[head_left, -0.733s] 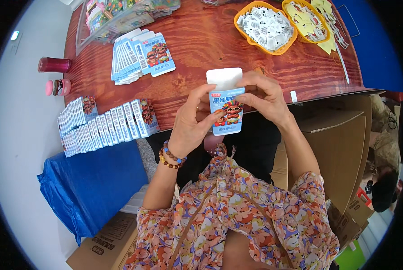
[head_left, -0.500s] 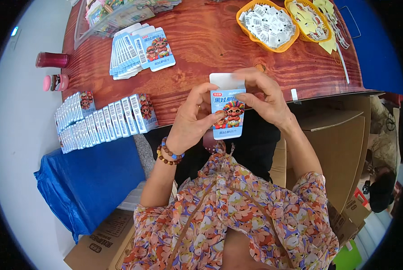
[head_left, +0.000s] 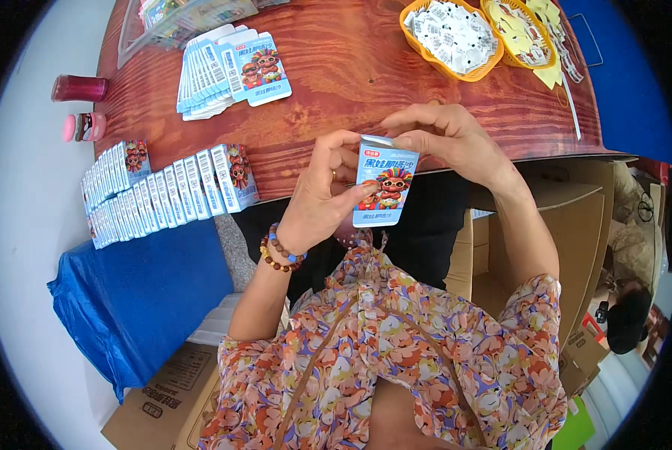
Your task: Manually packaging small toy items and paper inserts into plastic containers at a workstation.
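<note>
A small blue carton (head_left: 385, 191) with colourful cartoon figures on its front is upright in front of me. My left hand (head_left: 325, 184) grips it along its left side, thumb on the front and fingers behind. At the carton's top edge a narrow greyish strip of its flap shows, tipped over. My right hand (head_left: 448, 139) has its thumb against the top right corner of the carton, while its other fingers stretch out above, apart from the thumb. Flat unfolded cartons (head_left: 205, 79) lie fanned in a pile beyond my left hand. Filled-out cartons (head_left: 163, 195) stand in rows at the left.
Two yellow baskets, one with white packets (head_left: 456, 37), one with yellow pieces (head_left: 520, 34), stand at the far right. A clear plastic bin (head_left: 193, 22) is at the far left. A dark red jar (head_left: 79, 88) and a pink-lidded jar (head_left: 85, 127) stand by the wall. Cardboard boxes (head_left: 531, 232) sit below.
The white top flap, upright before, is now folded over. My right thumb has moved from the carton's front to its top corner, and the right hand has shifted slightly right.
</note>
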A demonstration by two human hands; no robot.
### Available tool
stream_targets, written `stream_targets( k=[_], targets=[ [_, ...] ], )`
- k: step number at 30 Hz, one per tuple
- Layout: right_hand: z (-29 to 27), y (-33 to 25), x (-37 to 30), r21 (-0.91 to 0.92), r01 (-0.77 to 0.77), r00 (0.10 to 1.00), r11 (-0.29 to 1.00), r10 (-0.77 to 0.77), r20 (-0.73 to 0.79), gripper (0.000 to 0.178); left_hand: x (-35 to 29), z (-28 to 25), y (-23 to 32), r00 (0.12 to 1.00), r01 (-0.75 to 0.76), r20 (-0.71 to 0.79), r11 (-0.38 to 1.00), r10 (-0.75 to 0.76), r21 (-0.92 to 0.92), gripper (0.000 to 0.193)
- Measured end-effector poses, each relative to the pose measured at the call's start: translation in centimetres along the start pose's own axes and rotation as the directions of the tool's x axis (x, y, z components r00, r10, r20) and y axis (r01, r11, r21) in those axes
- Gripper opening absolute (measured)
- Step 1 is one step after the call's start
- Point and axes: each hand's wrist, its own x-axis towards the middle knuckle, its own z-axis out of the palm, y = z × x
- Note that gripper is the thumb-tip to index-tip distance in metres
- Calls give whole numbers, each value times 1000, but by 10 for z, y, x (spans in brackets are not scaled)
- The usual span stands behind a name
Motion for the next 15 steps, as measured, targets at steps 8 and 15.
stream_targets(
  k=[8,15],
  targets=[
    [5,-9,-6,-207,75,997,976,-77,-4,22,0,-2,5,1000,-14,22,1000,14,21,64],
    [1,1,-11,-493,254,961,832,-273,36,24,-3,2,2,998,27,56,1000,-27,8,74]
  ],
)
